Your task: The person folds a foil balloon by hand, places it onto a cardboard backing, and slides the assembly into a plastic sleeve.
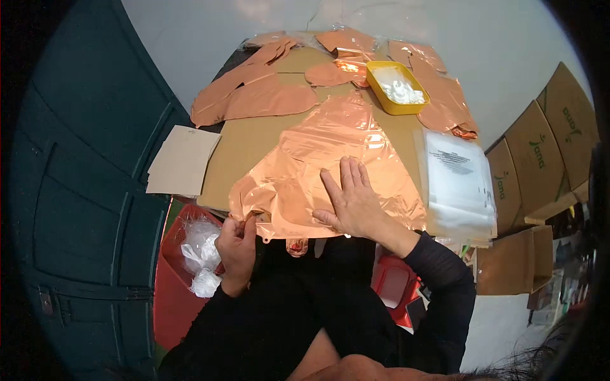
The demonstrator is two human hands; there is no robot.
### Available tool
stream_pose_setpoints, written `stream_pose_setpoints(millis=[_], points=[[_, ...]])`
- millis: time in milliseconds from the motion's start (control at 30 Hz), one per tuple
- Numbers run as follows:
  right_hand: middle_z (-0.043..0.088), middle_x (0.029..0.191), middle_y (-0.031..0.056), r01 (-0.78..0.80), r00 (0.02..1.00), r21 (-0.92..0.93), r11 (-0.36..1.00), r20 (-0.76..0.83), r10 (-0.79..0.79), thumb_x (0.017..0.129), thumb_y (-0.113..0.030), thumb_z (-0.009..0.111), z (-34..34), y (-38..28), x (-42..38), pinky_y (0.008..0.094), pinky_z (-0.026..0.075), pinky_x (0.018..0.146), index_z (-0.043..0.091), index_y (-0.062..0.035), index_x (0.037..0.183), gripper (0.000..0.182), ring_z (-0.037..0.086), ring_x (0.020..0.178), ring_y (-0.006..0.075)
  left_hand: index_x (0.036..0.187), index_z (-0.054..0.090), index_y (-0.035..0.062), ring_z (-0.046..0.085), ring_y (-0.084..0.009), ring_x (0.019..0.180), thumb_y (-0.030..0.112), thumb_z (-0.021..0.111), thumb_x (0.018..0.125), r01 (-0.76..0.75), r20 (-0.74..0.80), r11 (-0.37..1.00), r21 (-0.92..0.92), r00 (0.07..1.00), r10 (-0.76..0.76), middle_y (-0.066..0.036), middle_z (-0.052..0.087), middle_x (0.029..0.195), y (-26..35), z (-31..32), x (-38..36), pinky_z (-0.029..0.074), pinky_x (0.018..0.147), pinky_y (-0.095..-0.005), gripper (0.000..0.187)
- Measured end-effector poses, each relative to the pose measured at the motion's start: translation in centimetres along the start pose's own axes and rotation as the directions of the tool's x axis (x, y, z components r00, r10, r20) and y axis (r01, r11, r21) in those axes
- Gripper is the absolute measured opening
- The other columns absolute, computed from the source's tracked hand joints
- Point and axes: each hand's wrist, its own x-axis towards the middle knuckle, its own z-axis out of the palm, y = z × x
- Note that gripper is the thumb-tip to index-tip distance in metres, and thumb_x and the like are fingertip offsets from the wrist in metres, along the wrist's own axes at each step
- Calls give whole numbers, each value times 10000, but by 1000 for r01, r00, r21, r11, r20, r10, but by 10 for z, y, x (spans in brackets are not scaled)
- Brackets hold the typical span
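Now our right hand (356, 203) lies flat, holding nothing, on the foil balloon (330, 171); our left hand (238, 244) pinches its edge, unfolded, mid-frame.

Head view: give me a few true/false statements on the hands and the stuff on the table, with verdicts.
1. The right hand lies flat, fingers spread, on the copper foil sheet. True.
2. The left hand grips the yellow tray. False: it pinches the foil sheet's near-left edge; the yellow tray sits at the far side.
3. The yellow tray holds white pieces. True.
4. The stack of clear bags lies left of the foil sheet. False: it lies to the right.
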Motion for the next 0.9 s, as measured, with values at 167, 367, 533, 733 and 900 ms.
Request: stream_pose_setpoints(millis=[167, 367, 533, 733, 900], points=[[267, 1404, 443, -2, 1000, 1, 1000, -2, 2, 891, -655, 438, -1, 0, 0, 573, 161, 1135, 375, 13, 1423, 856, 239, 1351, 560, 799, 540, 9, 482, -23, 546, 63, 674, 887, 148, 92, 988, -48, 985, -143, 7, 582, 655, 1, -12, 3, 366, 458, -203, 170], [267, 1402, 447, -7, 1000, -1, 1000, -7, 7, 884, -663, 444, 0, -1, 0, 571, 164, 1135, 382, 12, 1417, 862, 240, 1352, 559, 925, 581, 2, 551, -43, 549, 92, 664, 892, 332, 187, 891, -309, 940, -285, -23, 632, 725, 9, -12, 14, 415, 446, -192, 127], [265, 1404, 448, -14, 1000, 10, 1000, -3, 14, 882, -661, 449, -1, -1, 1, 567, 166, 1135, 381, 10, 1419, 861, 233, 1356, 558, 1092, 575, -21, 606, -108, 537, 106, 652, 880, 545, 381, 584, -601, 838, -390, -52, 671, 788, 26, -2, 20, 443, 409, -206, 260], [271, 1399, 449, -3, 1000, -10, 1000, -2, 3, 883, -659, 447, -3, -1, 0, 567, 173, 1133, 374, 9, 1425, 864, 247, 1345, 568, 1083, 580, -27, 614, -110, 554, 70, 659, 861, 517, 362, 677, -524, 855, -372, -63, 675, 814, 11, 4, 20, 462, 410, -224, 255], [302, 1380, 451, -1, 999, 17, 1000, -40, 2, 866, -644, 486, -1, -1, 0, 573, 171, 1131, 398, 20, 1410, 862, 264, 1335, 569, 991, 583, -28, 616, -109, 621, 33, 651, 849, 443, 387, 821, -360, 872, -300, -68, 664, 806, 28, -1, 26, 511, 521, -248, 169]])
